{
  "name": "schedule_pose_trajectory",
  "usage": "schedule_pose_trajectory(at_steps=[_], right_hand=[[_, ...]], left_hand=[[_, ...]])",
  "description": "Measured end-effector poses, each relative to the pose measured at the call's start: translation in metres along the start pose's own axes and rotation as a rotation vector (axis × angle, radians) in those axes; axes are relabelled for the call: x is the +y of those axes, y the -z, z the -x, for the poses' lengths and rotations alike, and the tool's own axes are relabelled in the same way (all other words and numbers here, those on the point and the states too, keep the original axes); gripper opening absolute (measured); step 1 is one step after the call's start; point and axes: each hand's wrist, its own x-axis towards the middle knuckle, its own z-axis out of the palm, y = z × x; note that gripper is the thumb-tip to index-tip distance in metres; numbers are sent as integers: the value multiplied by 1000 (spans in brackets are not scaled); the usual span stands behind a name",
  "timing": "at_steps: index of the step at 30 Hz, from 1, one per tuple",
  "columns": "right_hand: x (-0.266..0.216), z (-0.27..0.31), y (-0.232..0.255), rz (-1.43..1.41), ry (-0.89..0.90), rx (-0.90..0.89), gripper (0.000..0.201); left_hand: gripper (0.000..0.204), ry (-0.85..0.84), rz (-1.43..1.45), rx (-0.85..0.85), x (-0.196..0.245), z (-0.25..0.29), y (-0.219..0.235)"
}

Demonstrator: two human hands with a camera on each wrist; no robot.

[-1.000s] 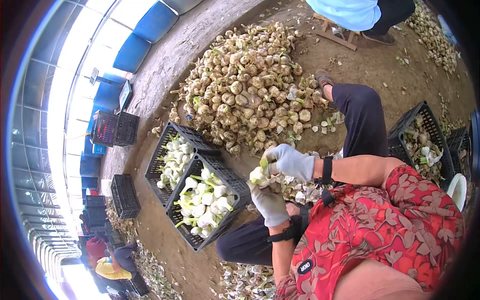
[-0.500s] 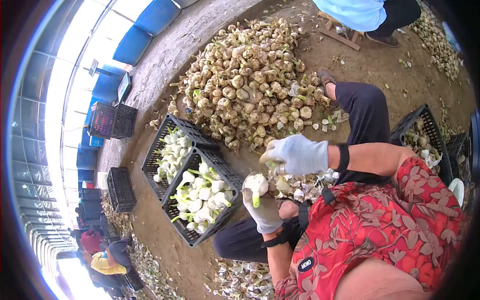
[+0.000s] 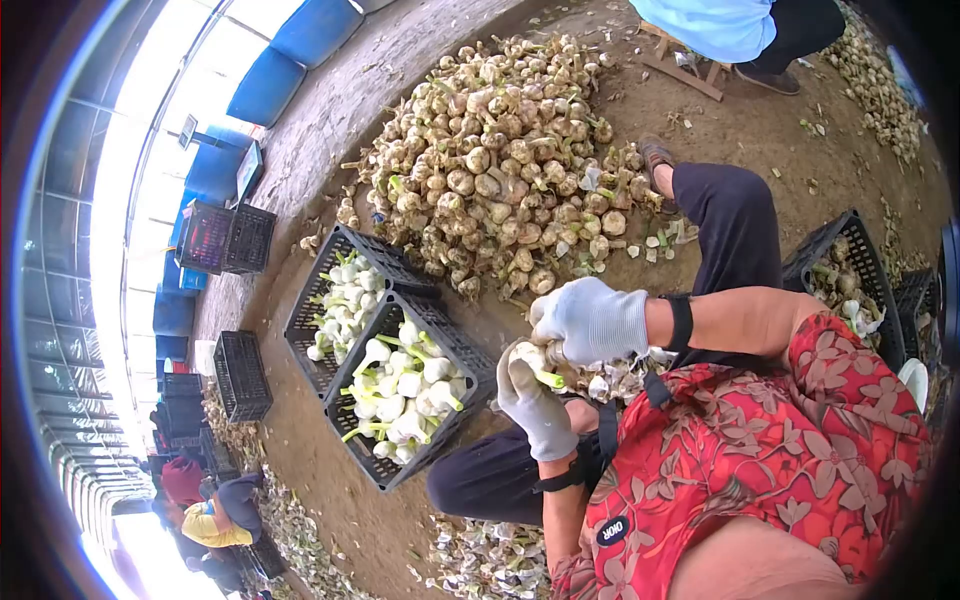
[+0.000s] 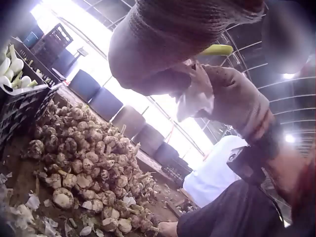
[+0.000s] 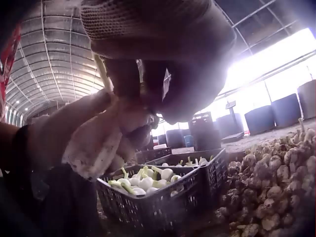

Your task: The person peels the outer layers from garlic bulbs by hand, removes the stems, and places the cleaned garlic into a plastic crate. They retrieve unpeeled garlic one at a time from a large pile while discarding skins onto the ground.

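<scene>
In the head view, my gloved left hand [image 3: 540, 408] holds a white garlic bulb [image 3: 530, 354], its short green stem [image 3: 550, 379] sticking out beyond the fingers. My gloved right hand [image 3: 592, 322] is up against the same bulb, fingers curled at its side. The left wrist view shows a flap of pale garlic skin [image 4: 195, 98] between the two hands, pinched by the right one. Both hands are raised above a heap of loose skins [image 3: 612, 385] between the knees. Much of the bulb is hidden by the gloves.
Two black crates of cleaned garlic, a nearer one [image 3: 462, 345] and a farther one [image 3: 385, 258], stand beyond the left hand. A large pile of unpeeled garlic [image 3: 500, 160] lies ahead. Another crate [image 3: 880, 270] is at the right; a person in light blue [image 3: 710, 25] sits past the pile.
Half a second ago the right hand was drawn away from the bulb, palm down; it is back against it now. The left hand has turned the bulb, moving its stem sideways.
</scene>
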Motion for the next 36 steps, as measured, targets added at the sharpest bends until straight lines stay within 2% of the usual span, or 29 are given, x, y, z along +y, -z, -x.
schedule_pose_trajectory(at_steps=[4,7,10,13,14,17,18,19,20,21,22,24,25,26,29,32,34,35,36], right_hand=[[17,-1,-7,-77,43,11,19],[9,0,-12,178,5,-19,17],[12,3,-18,84,15,54,23],[17,3,-15,-90,-25,97,21],[13,6,-10,-123,45,136,19],[3,11,-14,38,99,213,14],[3,10,-15,160,108,169,9],[5,8,-23,164,148,252,8],[4,6,-28,199,148,233,8],[2,1,-32,196,140,260,7],[4,-1,-37,181,146,271,8],[7,-6,-44,121,183,298,10],[8,-7,-46,128,166,286,8],[10,-9,-48,151,155,264,7],[17,-18,-56,127,162,260,6],[24,-32,-57,-91,8,276,4],[35,-42,-54,-185,-120,289,8],[35,-43,-51,-181,-86,251,10],[33,-42,-47,-178,-56,217,13]], left_hand=[[43,63,-7,2,-6,1,3],[43,92,-68,-2,-14,1,5],[43,117,-34,-14,-14,-1,5],[42,183,87,-18,5,3,-2],[41,207,134,-17,11,3,-7],[34,-91,-81,75,-11,-7,-10],[31,-92,-167,86,-4,-4,-14],[29,21,28,87,-9,-4,-12],[27,79,-65,133,-13,-6,-3],[27,-69,-164,100,-19,-10,4],[31,-47,-95,132,-48,-16,13],[34,-76,-143,89,-75,-23,25],[36,-100,-260,98,-87,-27,29],[38,-31,-76,50,-80,-25,26],[41,123,58,44,-72,-27,27],[42,180,133,-64,-46,-22,32],[42,180,214,-46,-35,-21,31],[42,182,250,-45,-27,-21,31],[41,265,311,-100,-10,-16,37]])
